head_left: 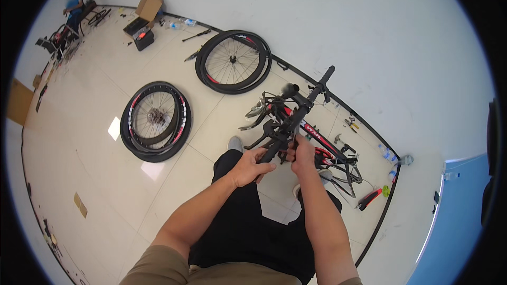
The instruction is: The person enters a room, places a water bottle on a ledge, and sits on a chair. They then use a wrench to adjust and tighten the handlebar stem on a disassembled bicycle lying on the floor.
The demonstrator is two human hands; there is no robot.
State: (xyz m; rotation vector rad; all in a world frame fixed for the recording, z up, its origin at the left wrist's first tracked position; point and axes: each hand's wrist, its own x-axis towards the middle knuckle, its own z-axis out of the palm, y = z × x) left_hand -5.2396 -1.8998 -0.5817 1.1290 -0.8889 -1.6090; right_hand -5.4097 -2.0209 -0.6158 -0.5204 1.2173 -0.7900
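A black bicycle handlebar (299, 115) runs diagonally in front of me, above a black and red bike frame (317, 134) that lies over the floor. Around the grip at the handlebar's near end, my left hand (250, 168) is closed, thumb along the top. A brake lever (259, 140) sticks out just beyond it. My right hand (302, 154) is closed close beside the bar, fingers curled under it. Whatever those fingers hold is hidden. The fork (253, 121) points left, and the red crankset (323, 154) shows past my right hand.
A wheel with a cassette (155, 116) lies left, and another wheel with a tyre (233, 59) lies farther off. Along the right wall are pliers (351, 125), a hammer (340, 140), bottles (388, 153) and a saddle (369, 199). A toolbox (142, 38) and a seated person (74, 5) are far left.
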